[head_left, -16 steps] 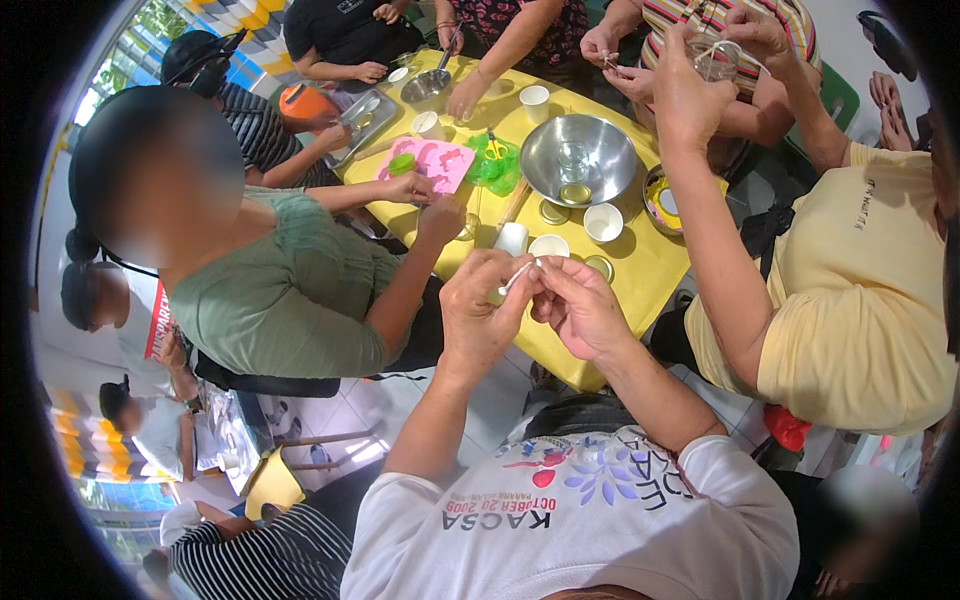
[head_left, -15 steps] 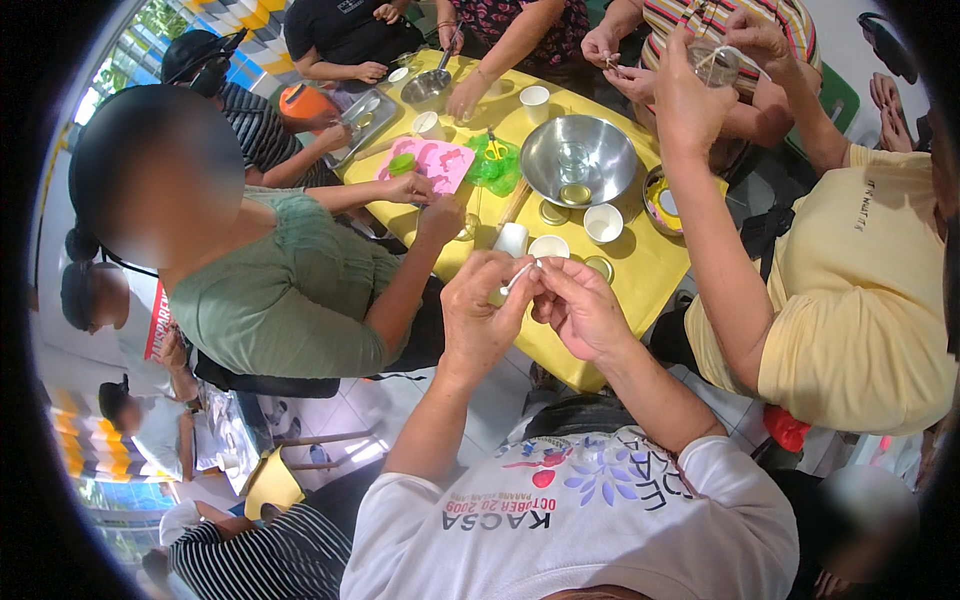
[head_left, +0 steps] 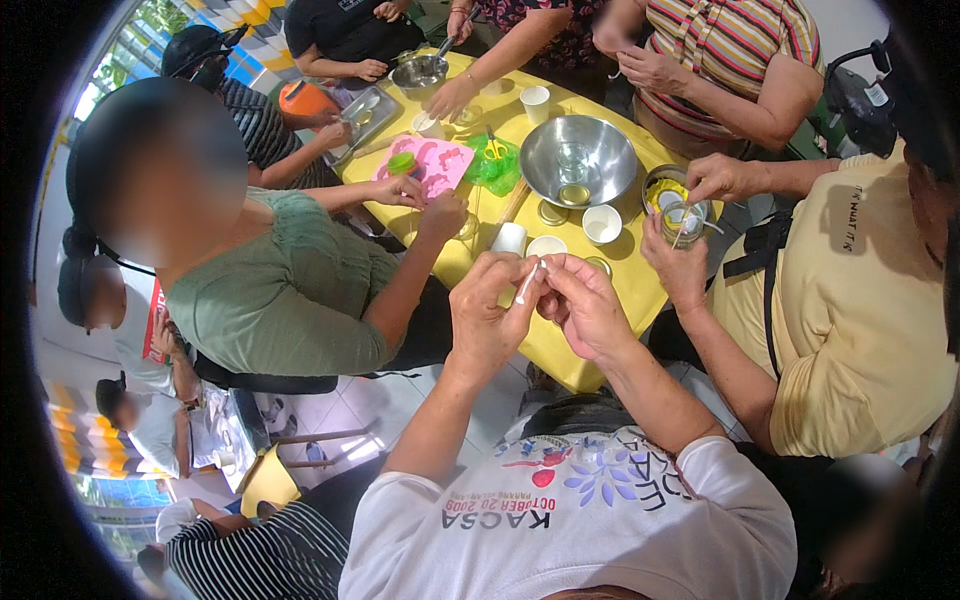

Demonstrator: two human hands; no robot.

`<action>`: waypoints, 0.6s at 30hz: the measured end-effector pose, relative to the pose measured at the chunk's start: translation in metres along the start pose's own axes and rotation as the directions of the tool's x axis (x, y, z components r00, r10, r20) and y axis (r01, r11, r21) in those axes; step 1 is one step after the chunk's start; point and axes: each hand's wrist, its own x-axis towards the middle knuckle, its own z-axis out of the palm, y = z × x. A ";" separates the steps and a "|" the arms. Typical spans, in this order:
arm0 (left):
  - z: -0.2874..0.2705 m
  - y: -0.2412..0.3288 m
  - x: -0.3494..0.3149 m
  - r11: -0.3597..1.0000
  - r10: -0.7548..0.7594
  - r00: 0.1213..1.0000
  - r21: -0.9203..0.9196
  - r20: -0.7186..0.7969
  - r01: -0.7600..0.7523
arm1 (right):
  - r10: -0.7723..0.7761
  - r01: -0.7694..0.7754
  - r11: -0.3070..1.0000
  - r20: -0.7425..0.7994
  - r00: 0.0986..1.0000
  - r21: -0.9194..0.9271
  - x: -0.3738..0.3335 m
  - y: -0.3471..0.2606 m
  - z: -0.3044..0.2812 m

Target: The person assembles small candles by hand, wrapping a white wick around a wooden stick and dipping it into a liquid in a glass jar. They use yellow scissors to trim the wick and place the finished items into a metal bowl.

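Both hands are raised over the near end of the yellow table (head_left: 560,350), fingertips meeting. Between them is a short piece of thin white cord (head_left: 525,286). My left hand (head_left: 485,312) pinches it between thumb and bent forefinger, and part of it lies along the thumb. My right hand (head_left: 588,308) is closed in a pinch at the cord's upper end. Just beyond my fingers stand white paper cups (head_left: 602,226), one of them partly hidden. A white cup (head_left: 510,238) lies tipped near my left hand.
A large steel bowl (head_left: 610,165) holds a glass jar (head_left: 573,158) and a gold lid (head_left: 575,195). Left of it are a green plastic bag (head_left: 492,175), scissors (head_left: 495,149) and a pink mould (head_left: 452,158). At right, a co-worker in yellow handles a glass jar (head_left: 683,226) with cord.
My hands stay nearly in place; the cord has turned slightly between my fingertips. The co-worker at right has lowered the jar to table level. The striped-shirt person has raised a hand.
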 end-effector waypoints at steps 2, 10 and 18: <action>0.001 0.000 0.002 0.999 0.041 0.999 0.015 -0.010 -0.041 | -0.015 0.015 1.000 -0.007 1.000 -0.024 0.001 -0.003 0.002; -0.010 -0.004 0.011 0.994 0.000 1.000 -0.105 0.026 0.003 | -0.035 0.035 0.999 0.009 0.999 -0.019 0.004 -0.017 0.010; -0.017 0.003 0.006 0.996 0.002 0.997 -0.094 0.076 0.005 | -0.009 0.008 0.999 -0.002 1.000 -0.051 0.001 -0.021 0.011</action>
